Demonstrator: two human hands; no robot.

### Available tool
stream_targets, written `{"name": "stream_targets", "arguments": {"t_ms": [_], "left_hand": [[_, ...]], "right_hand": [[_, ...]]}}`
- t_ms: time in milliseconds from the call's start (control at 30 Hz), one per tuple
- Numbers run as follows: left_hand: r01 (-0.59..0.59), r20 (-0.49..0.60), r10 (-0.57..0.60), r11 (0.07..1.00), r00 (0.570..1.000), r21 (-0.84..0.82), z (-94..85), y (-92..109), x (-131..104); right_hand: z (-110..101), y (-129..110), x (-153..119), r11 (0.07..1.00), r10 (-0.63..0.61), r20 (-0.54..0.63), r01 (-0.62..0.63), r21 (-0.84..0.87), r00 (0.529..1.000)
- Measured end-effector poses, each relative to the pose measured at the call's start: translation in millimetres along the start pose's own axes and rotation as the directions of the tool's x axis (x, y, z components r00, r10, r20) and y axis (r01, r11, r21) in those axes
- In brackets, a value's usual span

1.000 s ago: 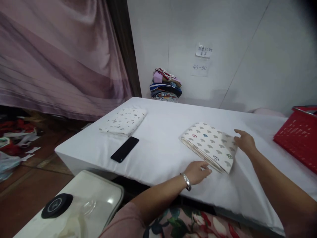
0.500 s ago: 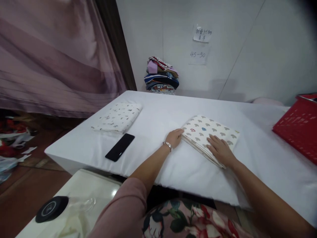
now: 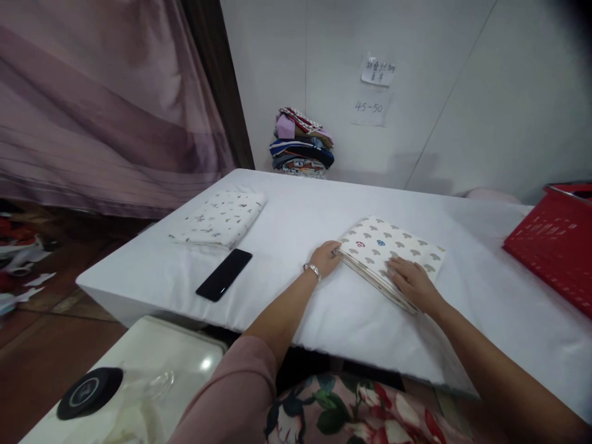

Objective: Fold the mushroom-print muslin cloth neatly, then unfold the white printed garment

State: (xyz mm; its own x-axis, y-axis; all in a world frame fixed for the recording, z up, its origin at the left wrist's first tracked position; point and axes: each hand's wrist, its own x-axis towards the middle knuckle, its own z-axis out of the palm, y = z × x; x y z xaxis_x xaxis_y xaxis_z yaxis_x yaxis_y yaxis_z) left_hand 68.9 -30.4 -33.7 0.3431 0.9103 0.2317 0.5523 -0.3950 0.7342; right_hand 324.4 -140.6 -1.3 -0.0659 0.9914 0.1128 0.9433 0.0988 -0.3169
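- A black phone (image 3: 224,275) lies flat on a table covered in white cloth (image 3: 296,216); every place below is told from this phone.
- Well to the right of the phone, on the table, lies a folded patterned cloth (image 3: 398,235), cream with grey mushroom-like shapes, one red motif and one blue. Its stacked, layered edge faces the person.
- The left hand (image 3: 325,259), right of the phone and wearing a silver bracelet (image 3: 313,270) at the wrist, touches the patterned cloth's left corner with bent fingers; whether they pinch it I cannot tell.
- The right hand (image 3: 414,280), farther right of the phone, rests palm down on top of the patterned cloth near its front edge, fingers extended.
- Just beyond the phone lies a second folded cloth (image 3: 222,217), white with small dark prints.
- Far beyond the phone and to its right, a pile of folded fabrics (image 3: 303,145) stands by a pale wall bearing two paper notes, the lower reading "45-50".
- Far to the right of the phone is a red basket (image 3: 550,237).
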Motion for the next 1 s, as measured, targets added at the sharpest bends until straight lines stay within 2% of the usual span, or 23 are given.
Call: {"name": "stream_targets", "arguments": {"t_ms": [67,200,300,433,700,900,1000], "left_hand": [[0.001,-0.005,-0.001,1.000,1.000,-0.001,0.3,0.5,0.9],[0.048,-0.020,-0.047,0.999,0.999,0.013,1.0,2.6,3.0],[0.048,-0.015,-0.048,0.998,0.999,0.028,0.7,5.7,3.7],[0.027,0.002,-0.027,0.998,1.000,0.054,0.6,8.9,5.2],[0.051,-0.006,-0.051,0.998,0.999,-0.024,1.1,4.9,8.2],[0.049,0.002,-0.049,0.996,0.999,-0.073,0.8,1.9,9.6],[0.053,0.006,-0.053,0.996,0.999,-0.067,0.5,1.9,10.8]], "right_hand": [[-2.2,-9.1,-4.1,0.999,-0.037,0.001,0.037,0.006,0.999],[5.2,-20.0,-11.9,0.980,-0.166,0.024,0.168,-0.108,0.986],[15.2,-17.9,-14.8,0.963,-0.208,0.003,0.205,-0.177,0.978],[19.4,-12.8,-13.5,0.957,-0.235,-0.019,0.228,-0.180,0.972],[7.1,-15.1,-8.0,0.974,-0.201,-0.028,0.197,-0.108,0.979],[5.0,-9.0,-5.3,0.988,-0.116,-0.036,0.112,-0.106,0.993],[10.2,-9.3,-6.1,0.979,-0.166,-0.057,0.157,-0.133,0.985]]}}
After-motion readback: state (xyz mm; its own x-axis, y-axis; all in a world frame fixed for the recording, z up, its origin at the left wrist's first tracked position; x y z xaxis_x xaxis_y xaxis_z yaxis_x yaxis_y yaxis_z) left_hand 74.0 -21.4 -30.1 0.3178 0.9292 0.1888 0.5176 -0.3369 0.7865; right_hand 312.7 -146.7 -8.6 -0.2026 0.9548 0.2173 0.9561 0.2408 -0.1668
